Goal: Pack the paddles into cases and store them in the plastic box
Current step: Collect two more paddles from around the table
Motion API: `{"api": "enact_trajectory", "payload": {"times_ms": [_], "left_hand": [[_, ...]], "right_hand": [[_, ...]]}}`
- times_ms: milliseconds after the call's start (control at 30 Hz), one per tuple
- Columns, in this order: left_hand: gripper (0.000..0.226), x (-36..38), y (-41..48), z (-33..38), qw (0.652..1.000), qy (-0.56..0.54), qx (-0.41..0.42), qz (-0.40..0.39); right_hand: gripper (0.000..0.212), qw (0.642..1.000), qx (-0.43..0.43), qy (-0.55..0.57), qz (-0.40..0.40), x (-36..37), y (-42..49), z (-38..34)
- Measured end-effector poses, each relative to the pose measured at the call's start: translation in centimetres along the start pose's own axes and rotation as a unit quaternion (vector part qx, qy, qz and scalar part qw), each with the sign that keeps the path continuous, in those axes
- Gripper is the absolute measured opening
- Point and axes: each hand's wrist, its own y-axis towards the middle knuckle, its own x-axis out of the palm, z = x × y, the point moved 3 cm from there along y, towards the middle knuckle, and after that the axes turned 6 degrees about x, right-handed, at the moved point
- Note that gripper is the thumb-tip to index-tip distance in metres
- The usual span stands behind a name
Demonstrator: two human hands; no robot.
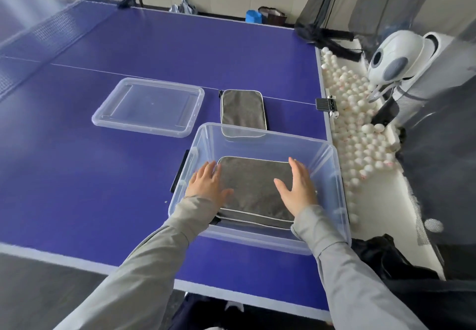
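Two grey sleeves [144,273] reach forward from the bottom of the view, nearest me. Both hands are inside the clear plastic box [252,239], which sits at the near right of the blue counter [103,188].

My left hand [206,185] lies flat with straight, spread fingers at the left edge of a grey case [252,190] that rests on the box floor. My right hand [296,188] is also flat and released, palm down on the right part of that case. Neither hand grips anything.

I judge the task well along: one zipped case is in the box. Its near edge shows two lines of pale piping, so I cannot tell whether one case or two lie there. A second case [242,109] lies on the counter just beyond the far wall of the box and is not yet stored. I cannot tell what is inside it. No loose paddles show. The lid [148,106] lies to the far left of the box, off it.

The case nearly fills the box floor, leaving narrow gaps at the left and right walls. The box stands close to the right counter edge, beside a trough of white balls [355,113]. To the left the counter gives wide room; the net [51,28] is far off.
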Motion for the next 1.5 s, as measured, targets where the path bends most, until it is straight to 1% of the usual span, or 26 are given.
{"api": "enact_trajectory", "payload": {"times_ms": [100,200,300,400,500,600,700,867,967,1100,1200,1267,1367,1500], "left_hand": [[0.074,-1.7,-1.6,-0.7,0.998,0.047,0.017,0.03],[0.073,-3.4,-3.6,-2.4,0.996,0.061,-0.004,0.061],[0.072,-4.6,-6.1,-5.4,0.994,0.044,-0.051,0.086],[0.072,-5.2,-9.2,-9.3,0.99,0.028,-0.107,0.092],[0.072,-5.1,-13.2,-13.8,0.982,0.014,-0.161,0.101],[0.073,-4.3,-18.0,-18.7,0.971,0.016,-0.222,0.087],[0.073,-2.9,-23.7,-23.8,0.958,0.013,-0.282,0.055],[0.071,1.2,-34.9,-31.4,0.918,-0.053,-0.393,0.018],[0.07,4.5,-41.9,-34.7,0.884,-0.098,-0.456,-0.037],[0.068,8.7,-50.4,-36.6,0.828,-0.165,-0.529,-0.083],[0.067,10.9,-55.2,-36.8,0.779,-0.231,-0.577,-0.086],[0.067,11.9,-57.7,-36.8,0.748,-0.258,-0.604,-0.091],[0.066,13.1,-59.9,-36.9,0.716,-0.282,-0.63,-0.102],[0.065,14.1,-61.2,-37.7,0.681,-0.314,-0.653,-0.107]], "right_hand": [[0.061,0.999,-0.048,-0.011,-0.013,0.6,-0.3,-2.9],[0.061,0.995,-0.084,0.014,-0.056,2.0,-1.0,-6.1],[0.06,0.986,-0.137,0.009,-0.092,4.2,-2.0,-9.7],[0.06,0.973,-0.197,-0.029,-0.116,7.2,-3.6,-13.7],[0.061,0.951,-0.265,-0.076,-0.137,11.2,-6.4,-17.9],[0.061,0.922,-0.324,-0.123,-0.175,16.2,-10.5,-21.7],[0.062,0.896,-0.344,-0.161,-0.229,21.4,-15.0,-24.4],[0.062,0.827,-0.356,-0.264,-0.346,30.9,-23.0,-26.4],[0.062,0.756,-0.372,-0.344,-0.415,36.3,-28.0,-26.0],[0.06,0.647,-0.408,-0.469,-0.441,41.7,-33.2,-25.1],[0.059,0.593,-0.429,-0.505,-0.457,44.1,-36.2,-25.4],[0.059,0.568,-0.449,-0.513,-0.461,45.6,-38.0,-26.2],[0.059,0.539,-0.473,-0.517,-0.468,47.7,-39.9,-27.7],[0.056,0.516,-0.502,-0.519,-0.461,50.3,-41.3,-29.4]]}}
